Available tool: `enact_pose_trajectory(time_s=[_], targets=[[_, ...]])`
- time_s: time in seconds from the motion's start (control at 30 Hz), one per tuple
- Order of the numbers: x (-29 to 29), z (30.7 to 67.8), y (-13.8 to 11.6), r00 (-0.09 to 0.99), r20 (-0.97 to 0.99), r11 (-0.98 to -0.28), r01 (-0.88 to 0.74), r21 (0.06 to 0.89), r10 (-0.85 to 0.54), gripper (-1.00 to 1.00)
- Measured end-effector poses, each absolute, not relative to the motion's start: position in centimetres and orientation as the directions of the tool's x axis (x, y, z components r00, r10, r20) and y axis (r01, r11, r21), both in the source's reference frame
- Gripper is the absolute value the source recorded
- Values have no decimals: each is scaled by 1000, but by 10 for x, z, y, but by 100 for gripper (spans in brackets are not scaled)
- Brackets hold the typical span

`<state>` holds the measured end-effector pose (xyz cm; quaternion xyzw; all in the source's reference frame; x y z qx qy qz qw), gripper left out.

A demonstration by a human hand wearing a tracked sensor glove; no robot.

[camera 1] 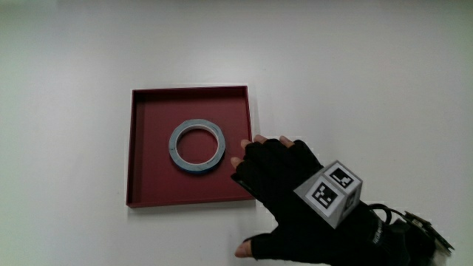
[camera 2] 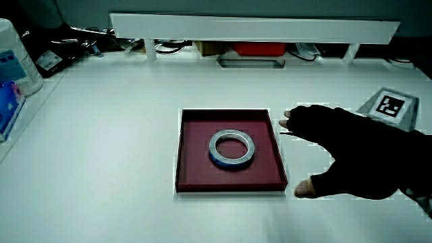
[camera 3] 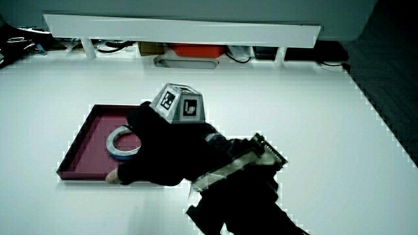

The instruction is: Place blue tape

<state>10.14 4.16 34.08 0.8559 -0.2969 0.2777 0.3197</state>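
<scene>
While the black-gloved hand (camera 1: 292, 188) rests at the edge of the shallow square dark-red tray (camera 1: 145, 151), its fingers (camera 1: 255, 148) are spread and relaxed, grasping nothing. Just clear of the fingertips, the round blue roll of tape (camera 1: 197, 146) lies flat on the tray floor near its middle, apart from the hand. Both side views show the roll (camera 2: 231, 149) lying free inside the tray. On the hand's back sits a small patterned cube (camera 1: 332, 191), and the tray stands on a white table (camera 1: 66, 66).
</scene>
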Motion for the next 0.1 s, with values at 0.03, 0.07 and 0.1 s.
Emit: enact_pose_trajectory(time_s=[0.03,0.07,0.1], targets=[[102,337,43,673,663,-619,-683,388,-327,-100],[103,335,45,670,665,-613,-688,388,-330,-100],[104,335,46,674,660,-612,-686,394,-331,-100]])
